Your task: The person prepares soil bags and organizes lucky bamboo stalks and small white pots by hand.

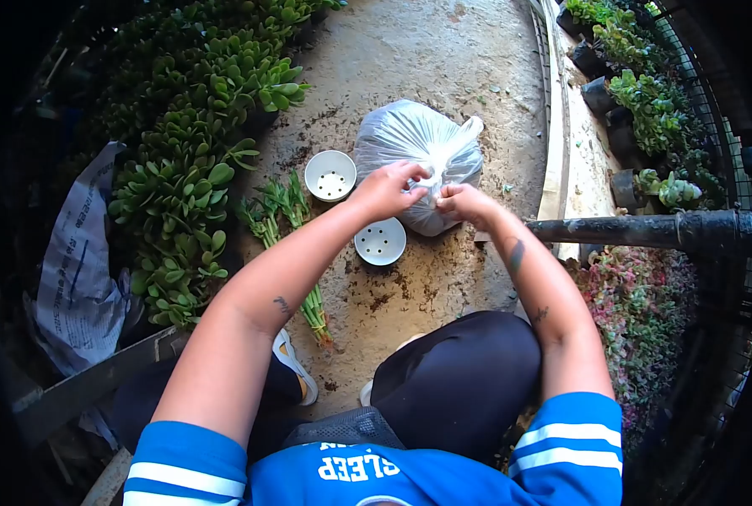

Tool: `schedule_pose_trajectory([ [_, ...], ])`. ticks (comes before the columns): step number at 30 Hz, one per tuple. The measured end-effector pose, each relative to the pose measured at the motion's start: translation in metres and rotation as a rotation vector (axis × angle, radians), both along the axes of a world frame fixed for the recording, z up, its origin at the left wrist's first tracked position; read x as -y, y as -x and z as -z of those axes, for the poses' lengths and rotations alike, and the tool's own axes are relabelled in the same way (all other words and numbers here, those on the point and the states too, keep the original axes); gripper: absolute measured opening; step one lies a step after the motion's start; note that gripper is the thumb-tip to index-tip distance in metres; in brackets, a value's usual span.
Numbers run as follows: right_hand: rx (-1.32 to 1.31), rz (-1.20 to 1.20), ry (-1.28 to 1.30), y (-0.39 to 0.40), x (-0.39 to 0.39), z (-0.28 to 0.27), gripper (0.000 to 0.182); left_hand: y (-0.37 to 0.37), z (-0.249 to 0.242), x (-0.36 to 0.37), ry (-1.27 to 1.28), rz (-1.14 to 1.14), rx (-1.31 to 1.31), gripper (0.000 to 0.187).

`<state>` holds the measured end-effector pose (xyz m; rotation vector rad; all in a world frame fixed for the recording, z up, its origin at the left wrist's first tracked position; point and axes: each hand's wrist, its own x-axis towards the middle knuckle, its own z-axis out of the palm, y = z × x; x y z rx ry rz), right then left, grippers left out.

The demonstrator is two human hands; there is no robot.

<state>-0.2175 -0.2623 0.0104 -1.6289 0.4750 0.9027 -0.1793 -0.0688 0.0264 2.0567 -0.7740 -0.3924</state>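
A white translucent plastic bag [405,126], bulging and gathered at its neck, sits on the ground in front of me. My right hand [469,205] pinches the twisted plastic at the neck. On the other side of the neck is my left hand [386,192], its thumb and fingers apart and close to the gathered plastic. Two white pots with drain holes stand by the bag: one pot [330,175] left of it, the other pot [380,243] just below my left hand. A bundle of green stem cuttings [313,308] lies partly under my left forearm. What fills the bag is hidden.
Dense green succulents [199,126] line the left side, with a printed white sack [85,261] beside them. A dark horizontal pipe [637,229] juts in from the right. Potted plants [654,110] and reddish plants [633,320] border the right. Loose soil dots the concrete floor [443,42].
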Motion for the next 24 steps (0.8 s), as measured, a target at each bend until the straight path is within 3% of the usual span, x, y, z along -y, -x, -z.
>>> schedule_pose_trajectory([
  [1,0.000,-0.182,0.208,-0.015,0.011,-0.006,0.008,0.001,0.000,0.008,-0.032,-0.020,0.005,0.035],
  [3,0.067,-0.341,0.627,-0.046,0.031,0.007,0.010,-0.001,0.011,0.024,-0.076,-0.144,0.351,0.041],
  [5,0.490,-0.085,0.861,-0.072,0.055,0.047,0.012,-0.008,0.027,0.034,-0.139,-0.167,0.448,0.038],
  [7,0.543,0.168,0.661,-0.080,0.046,0.035,0.012,-0.019,0.035,0.039,-0.191,-0.181,0.553,0.036],
  [9,0.476,0.155,0.655,-0.071,0.032,0.035,0.017,-0.031,0.039,0.037,-0.370,-0.072,0.055,0.030],
  [11,0.476,0.103,0.481,-0.062,0.026,0.040,0.015,-0.038,0.047,0.033,-0.140,-0.478,-0.174,0.027],
  [13,0.371,0.278,0.037,-0.051,0.013,0.021,0.013,-0.055,0.073,0.017,0.038,-0.668,-0.507,0.026],
  [14,0.367,0.277,0.030,-0.051,0.012,0.027,0.013,-0.058,0.085,0.006,-0.002,-0.631,-0.541,0.025],
  [15,0.527,0.148,0.194,-0.053,0.011,0.034,0.016,-0.060,0.089,-0.003,-0.040,-0.594,-0.571,0.024],
  [16,0.686,0.018,0.359,-0.055,0.010,0.041,0.019,-0.059,0.093,-0.008,-0.172,-0.592,-0.368,0.015],
  [17,0.686,0.021,0.353,-0.056,0.009,0.043,0.019,-0.054,0.084,-0.005,-0.178,-0.592,-0.366,0.015],
  [19,0.851,-0.139,0.671,-0.057,0.007,0.047,0.017,-0.037,0.041,0.011,-0.190,-0.480,0.451,0.014],
  [21,0.822,-0.153,0.688,-0.056,0.004,0.043,0.016,-0.029,0.031,0.029,-0.087,-0.093,0.435,0.016],
  [24,0.677,-0.188,0.872,-0.056,-0.001,0.023,0.014,-0.030,0.048,0.055,-0.063,-0.027,0.299,0.011],
])
